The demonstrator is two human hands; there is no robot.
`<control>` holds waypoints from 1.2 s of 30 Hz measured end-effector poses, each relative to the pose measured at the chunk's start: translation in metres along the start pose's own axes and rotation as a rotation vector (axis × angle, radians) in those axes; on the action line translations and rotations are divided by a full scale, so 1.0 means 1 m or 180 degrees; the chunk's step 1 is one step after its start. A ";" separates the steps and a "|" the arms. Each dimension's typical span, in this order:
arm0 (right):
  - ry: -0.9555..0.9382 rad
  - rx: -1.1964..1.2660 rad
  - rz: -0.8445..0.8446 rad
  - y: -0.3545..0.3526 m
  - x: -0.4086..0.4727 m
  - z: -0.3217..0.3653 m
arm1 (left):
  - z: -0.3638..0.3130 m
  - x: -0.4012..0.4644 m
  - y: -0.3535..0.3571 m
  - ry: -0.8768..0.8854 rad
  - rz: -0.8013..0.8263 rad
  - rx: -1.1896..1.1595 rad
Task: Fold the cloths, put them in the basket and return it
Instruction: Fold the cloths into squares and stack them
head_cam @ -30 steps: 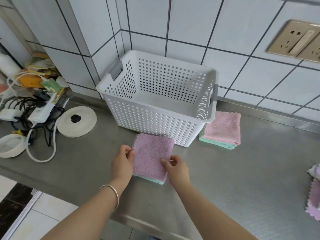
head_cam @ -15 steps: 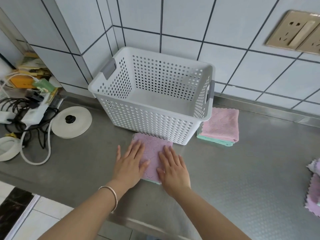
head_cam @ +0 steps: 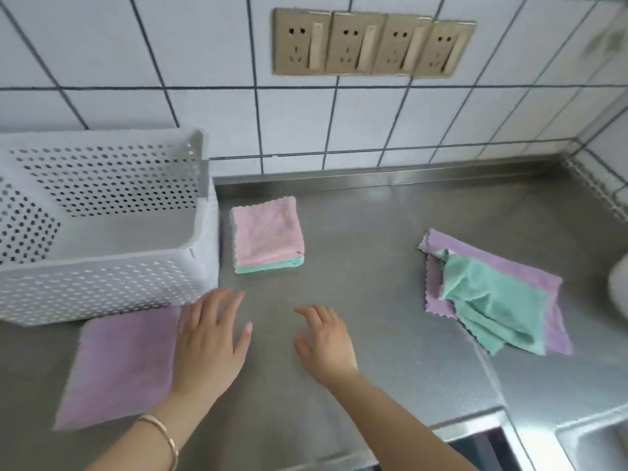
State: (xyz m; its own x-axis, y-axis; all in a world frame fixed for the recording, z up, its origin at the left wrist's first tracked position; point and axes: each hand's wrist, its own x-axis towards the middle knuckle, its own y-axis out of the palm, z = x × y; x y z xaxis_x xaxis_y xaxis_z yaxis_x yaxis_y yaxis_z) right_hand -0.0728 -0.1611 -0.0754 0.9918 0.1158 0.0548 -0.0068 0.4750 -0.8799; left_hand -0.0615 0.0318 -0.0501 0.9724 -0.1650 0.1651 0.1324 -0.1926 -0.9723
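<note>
While the folded purple cloth point(head_cam: 119, 362) lies flat on the steel desk point(head_cam: 373, 266), its far edge sits just in front of the white perforated basket point(head_cam: 102, 287), touching or nearly touching the basket's front wall. The left hand point(head_cam: 209, 345) is spread, fingers straight and slightly apart, with its outer edge over the right border of that purple cloth; the picture is blurred there, so I cannot tell whether the palm presses the cloth or only hovers above it. A thin bracelet point(head_cam: 163, 433) circles the left wrist. The right hand point(head_cam: 326, 345) is relaxed, fingers loosely bent and apart, holding nothing, over bare steel to the right of the left hand and clear of every cloth.

Just beside the basket's right wall rests a neat folded stack, a pink cloth point(head_cam: 266, 232) on top with a green cloth point(head_cam: 272, 265) showing as a strip along its near edge. Well apart, toward the right side of the desk, an unfolded purple cloth point(head_cam: 492, 266) lies spread out with a crumpled teal cloth point(head_cam: 489, 300) heaped on it. The basket shows a bare floor in the part that is in view.

Behind the desk rises a white tiled wall point(head_cam: 170, 62), which carries a row of four bronze-coloured power sockets point(head_cam: 372, 42).
</note>
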 end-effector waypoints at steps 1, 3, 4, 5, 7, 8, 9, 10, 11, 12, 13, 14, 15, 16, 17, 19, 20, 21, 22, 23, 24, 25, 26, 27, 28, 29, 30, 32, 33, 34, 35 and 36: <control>0.0246 -0.0006 -0.0105 -0.013 -0.009 -0.024 | -0.020 0.010 0.007 0.0162 0.0133 -0.0090; 0.0778 -0.0096 -0.0346 -0.040 -0.029 -0.086 | -0.070 0.032 0.023 0.0428 0.0407 -0.0288; 0.1050 -0.0133 -0.0447 -0.054 -0.039 -0.114 | -0.094 0.041 0.031 0.0549 0.0522 -0.0350; 0.1307 -0.0138 -0.0510 -0.068 -0.046 -0.137 | -0.117 0.050 0.036 0.0696 0.0606 -0.0358; 0.1710 -0.0149 -0.0620 -0.095 -0.054 -0.174 | -0.161 0.065 0.046 0.1039 0.0705 -0.0307; 0.1855 -0.0178 -0.0671 -0.104 -0.057 -0.190 | -0.183 0.073 0.051 0.1193 0.0724 -0.0293; 0.1948 -0.0196 -0.0728 -0.112 -0.059 -0.206 | -0.207 0.081 0.059 0.1343 0.0744 -0.0326; 0.1966 -0.0216 -0.0783 -0.117 -0.061 -0.219 | -0.228 0.088 0.065 0.1478 0.0813 -0.0398; 0.1947 -0.0239 -0.0840 -0.121 -0.061 -0.231 | -0.249 0.092 0.070 0.1562 0.0900 -0.0473; 0.1928 -0.0245 -0.0909 -0.123 -0.061 -0.242 | -0.267 0.095 0.073 0.1584 0.0982 -0.0563; 0.1930 -0.0240 -0.1002 -0.126 -0.058 -0.251 | -0.284 0.098 0.076 0.1541 0.1038 -0.0648; 0.1938 -0.0231 -0.1096 -0.130 -0.054 -0.259 | -0.298 0.101 0.079 0.1428 0.1189 -0.0729; 0.1949 -0.0209 -0.1175 -0.134 -0.048 -0.268 | -0.311 0.105 0.083 0.1244 0.1312 -0.0871; 0.1945 -0.0187 -0.1228 -0.139 -0.042 -0.274 | -0.321 0.110 0.084 0.1026 0.1420 -0.1031; 0.1922 -0.0179 -0.1229 -0.145 -0.034 -0.282 | -0.331 0.115 0.088 0.0754 0.1510 -0.1237; 0.1932 -0.0189 -0.0974 -0.154 -0.020 -0.297 | -0.349 0.128 0.096 0.0065 0.1636 -0.1808; 0.1953 -0.0201 -0.0761 -0.157 -0.014 -0.302 | -0.356 0.135 0.099 -0.0283 0.1709 -0.2053; 0.1945 -0.0195 -0.0545 -0.158 -0.009 -0.306 | -0.362 0.141 0.104 -0.0577 0.1793 -0.2249; 0.1913 -0.0169 -0.0353 -0.158 -0.005 -0.309 | -0.369 0.147 0.110 -0.0798 0.1844 -0.2401; 0.1871 -0.0132 -0.0191 -0.159 -0.003 -0.311 | -0.375 0.152 0.115 -0.0980 0.1887 -0.2496; 0.1819 -0.0098 -0.0072 -0.158 -0.002 -0.311 | -0.381 0.157 0.120 -0.1134 0.1923 -0.2582; 0.1780 -0.0072 0.0003 -0.157 -0.002 -0.312 | -0.387 0.160 0.124 -0.1286 0.1986 -0.2688; 0.1765 -0.0056 0.0020 -0.156 -0.004 -0.312 | -0.392 0.164 0.127 -0.1409 0.2029 -0.2814; 0.1777 -0.0038 0.0004 -0.156 -0.005 -0.313 | -0.397 0.166 0.130 -0.1506 0.2056 -0.2894; 0.1798 -0.0013 -0.0046 -0.157 -0.007 -0.313 | -0.401 0.167 0.130 -0.1526 0.2031 -0.2903; 0.1810 0.0027 -0.0123 -0.159 -0.007 -0.314 | -0.403 0.167 0.128 -0.1466 0.2010 -0.2831; 0.1781 0.0064 -0.0233 -0.164 -0.006 -0.314 | -0.404 0.166 0.125 -0.1337 0.1975 -0.2738; 0.1528 0.0078 -0.0444 -0.175 -0.002 -0.313 | -0.404 0.162 0.116 -0.0911 0.1970 -0.2610; 0.1317 0.0036 -0.0459 -0.181 0.001 -0.313 | -0.403 0.160 0.110 -0.0646 0.2007 -0.2555; 0.1095 -0.0042 -0.0388 -0.188 0.003 -0.312 | -0.401 0.158 0.102 -0.0368 0.2034 -0.2501; 0.0893 -0.0163 -0.0260 -0.195 0.005 -0.311 | -0.398 0.155 0.095 -0.0130 0.2032 -0.2462; 0.0728 -0.0309 -0.0131 -0.201 0.006 -0.311 | -0.394 0.152 0.088 0.0071 0.1963 -0.2441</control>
State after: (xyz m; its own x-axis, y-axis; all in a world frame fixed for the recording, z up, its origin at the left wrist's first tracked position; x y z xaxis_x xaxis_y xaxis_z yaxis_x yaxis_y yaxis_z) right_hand -0.0260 -0.5273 -0.0447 0.9942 -0.1075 -0.0068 0.0356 0.3879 -0.9210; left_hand 0.0223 -0.3914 -0.0455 0.8243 -0.4641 -0.3243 -0.5652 -0.6407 -0.5196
